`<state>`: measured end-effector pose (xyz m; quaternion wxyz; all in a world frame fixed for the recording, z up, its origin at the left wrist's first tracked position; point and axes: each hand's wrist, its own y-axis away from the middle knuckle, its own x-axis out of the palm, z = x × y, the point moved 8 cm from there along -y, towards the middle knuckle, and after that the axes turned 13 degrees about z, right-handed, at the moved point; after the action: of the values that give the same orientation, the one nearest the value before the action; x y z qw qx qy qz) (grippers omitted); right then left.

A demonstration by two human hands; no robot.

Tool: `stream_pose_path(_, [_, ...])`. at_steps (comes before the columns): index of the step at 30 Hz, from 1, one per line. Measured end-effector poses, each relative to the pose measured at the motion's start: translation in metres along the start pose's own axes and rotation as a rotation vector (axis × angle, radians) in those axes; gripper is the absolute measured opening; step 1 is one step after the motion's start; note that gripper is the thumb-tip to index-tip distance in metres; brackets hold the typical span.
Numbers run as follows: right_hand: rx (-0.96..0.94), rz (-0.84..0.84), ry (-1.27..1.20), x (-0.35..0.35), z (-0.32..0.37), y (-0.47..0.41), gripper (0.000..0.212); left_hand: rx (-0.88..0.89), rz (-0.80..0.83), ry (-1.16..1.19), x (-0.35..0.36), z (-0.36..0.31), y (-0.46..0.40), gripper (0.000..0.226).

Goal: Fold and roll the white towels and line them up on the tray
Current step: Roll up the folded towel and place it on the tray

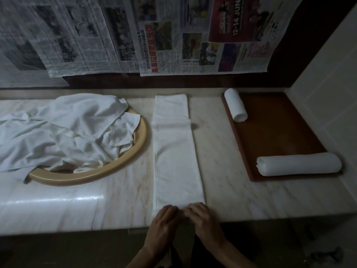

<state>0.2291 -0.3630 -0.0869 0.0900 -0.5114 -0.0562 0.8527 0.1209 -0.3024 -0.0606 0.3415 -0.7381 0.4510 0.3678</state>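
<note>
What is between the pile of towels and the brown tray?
In the head view, a long folded towel lies flat on the counter between the pile and the tray.

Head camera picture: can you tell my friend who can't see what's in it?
Both hands, left hand and right hand, grip the near end of a long folded white towel on a marble counter. Right: two rolled towels on a brown tray. Left: a pile of loose towels over a tan basin.

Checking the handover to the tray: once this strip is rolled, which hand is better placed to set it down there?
Probably the right hand. Both hands grip the folded towel's near end, but the brown tray lies on the right side; the left hand would cross over.
</note>
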Motion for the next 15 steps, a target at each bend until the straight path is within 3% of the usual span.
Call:
stream_pose_path(7, [-0.018,-0.055,0.156,0.003,0.012,0.013,0.026,-0.072,0.115,0.024,0.015,0.020,-0.012,0.026])
stream_pose_path(12, [0.021,-0.040,0.094,-0.001,0.000,-0.002,0.027,-0.100,0.158,0.006,0.006,0.025,-0.026,0.020])
stream_pose_path(15, [0.051,0.020,0.007,-0.005,-0.005,-0.018,0.023,-0.090,0.089,-0.005,-0.005,0.018,-0.022,0.014])
